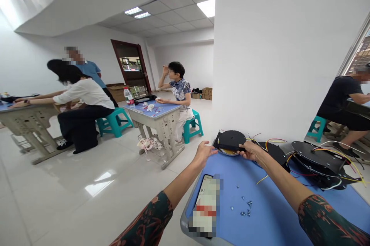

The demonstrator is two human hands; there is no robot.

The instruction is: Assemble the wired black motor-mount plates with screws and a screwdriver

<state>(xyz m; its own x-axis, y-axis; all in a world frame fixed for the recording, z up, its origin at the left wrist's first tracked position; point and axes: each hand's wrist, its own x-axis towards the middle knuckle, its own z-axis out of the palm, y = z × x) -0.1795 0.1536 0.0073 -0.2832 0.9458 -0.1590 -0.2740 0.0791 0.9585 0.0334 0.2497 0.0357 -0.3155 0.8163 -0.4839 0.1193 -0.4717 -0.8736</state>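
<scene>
Several small screws [243, 213], bright metal, scattered loose at the lower centre of the frame on a smooth blue tabletop [268, 215]; left of them, a flat phone [206, 196] with a partly blurred screen. Just beyond, right of centre, a round black disc [232, 137], dull-faced, over a shiny, amber-tinted rim [229, 152]. Right hand [250, 151] pinched on its near right edge; left hand [203, 153] at its left edge, thumb apart from the fingers — firm hold or mere touch, cannot tell. Looks partway along: disc and rim already set together, screws apparently not yet fitted. Farther right, another black disc [276, 153] and a stack of black plates [315, 153], round and thin, seemingly further on, with slender red, yellow and white wires [262, 179] curling free. Well beyond, centre-left, a co-worker [179, 88] in a patterned shirt at a blue-topped desk [171, 107], with a clear plastic bottle [128, 97] — and behind, a dark reddish-brown door [134, 76].
</scene>
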